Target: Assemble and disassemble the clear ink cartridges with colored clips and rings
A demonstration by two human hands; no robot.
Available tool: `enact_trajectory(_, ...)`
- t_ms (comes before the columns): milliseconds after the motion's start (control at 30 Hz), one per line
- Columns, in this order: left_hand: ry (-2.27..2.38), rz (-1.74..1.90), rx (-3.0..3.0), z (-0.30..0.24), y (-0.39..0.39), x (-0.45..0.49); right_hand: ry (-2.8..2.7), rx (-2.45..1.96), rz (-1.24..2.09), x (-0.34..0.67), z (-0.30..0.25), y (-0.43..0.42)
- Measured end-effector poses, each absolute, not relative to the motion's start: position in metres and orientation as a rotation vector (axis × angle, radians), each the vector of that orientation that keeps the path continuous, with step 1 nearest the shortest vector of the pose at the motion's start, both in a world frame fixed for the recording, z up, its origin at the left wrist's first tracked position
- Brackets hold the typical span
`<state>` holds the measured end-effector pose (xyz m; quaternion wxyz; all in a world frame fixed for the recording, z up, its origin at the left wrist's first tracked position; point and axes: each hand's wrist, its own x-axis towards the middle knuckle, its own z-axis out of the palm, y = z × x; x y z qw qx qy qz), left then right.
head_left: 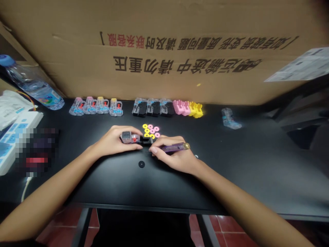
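My left hand (109, 140) is closed around a small toy gun (134, 138) of clear plastic with a red piece inside and a black part at its right end. In my right hand (181, 159), held like a pen, is a screwdriver (174, 147) with a see-through purple handle and a yellowish end cap. Its thin tip points left, close to the black part; whether they touch I cannot tell. Just beyond both hands lie several yellow and pink rings (152, 131). Nearer to me, a black disc (141, 164) with a centre hole lies flat.
Along the back stand clear toy guns with pink or yellow parts (102, 105), clear-and-black ones (153, 107), and pink and yellow pieces (189, 108). A clear piece (230, 118) lies right. A cardboard box (164, 85) walls the back; a bottle (36, 85) and power strip (19, 137) are left.
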<state>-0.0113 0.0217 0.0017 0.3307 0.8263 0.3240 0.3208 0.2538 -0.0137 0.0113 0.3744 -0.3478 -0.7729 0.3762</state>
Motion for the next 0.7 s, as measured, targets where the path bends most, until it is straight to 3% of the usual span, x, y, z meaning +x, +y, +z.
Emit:
enact_trajectory(400, 0.946, 0.934, 2.18, 0.003, 0.022, -0.011, -2.247, -0.721, 1.112, 0.25, 0.003, -0.019)
enact_trajectory(700, 1.092, 1.038, 2.118, -0.002, 0.023, -0.013, -2.21, -0.967, 0.659, 0.266, 0.0, -0.001)
